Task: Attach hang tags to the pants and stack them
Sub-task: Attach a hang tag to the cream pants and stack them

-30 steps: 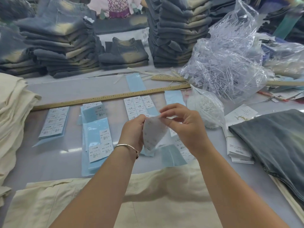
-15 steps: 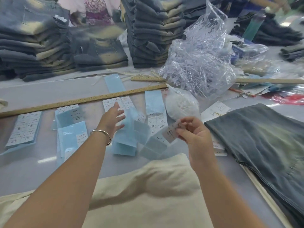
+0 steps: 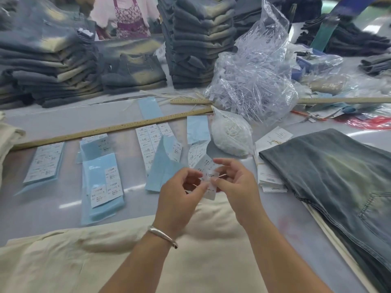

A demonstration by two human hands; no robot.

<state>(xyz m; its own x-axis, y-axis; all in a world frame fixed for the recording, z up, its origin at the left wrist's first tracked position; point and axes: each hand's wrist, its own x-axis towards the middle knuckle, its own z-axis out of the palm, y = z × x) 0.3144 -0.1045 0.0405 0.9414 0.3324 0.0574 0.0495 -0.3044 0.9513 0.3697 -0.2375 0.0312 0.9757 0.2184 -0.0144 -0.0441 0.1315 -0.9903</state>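
Note:
A small white printed label (image 3: 208,176) is held in the air above the table, pinched between my left hand (image 3: 182,195) and my right hand (image 3: 237,187). Below my arms a cream pair of pants (image 3: 105,256) lies flat at the table's near edge. Sheets of white stickers on light-blue backing (image 3: 101,178) lie in a row across the table in front of my hands. A pile of white hang tags (image 3: 270,178) sits to the right of my right hand, partly under a grey washed pair of jeans (image 3: 338,182).
A long wooden ruler (image 3: 114,129) crosses the table behind the sticker sheets. A clear bag of plastic tag fasteners (image 3: 254,81) and a small bag of white string (image 3: 230,134) stand behind my hands. Stacks of folded jeans (image 3: 198,39) line the back, with a person behind them.
My left hand, which reached out over the sticker sheets, has come back to meet my right hand. Both hands now pinch the small label together.

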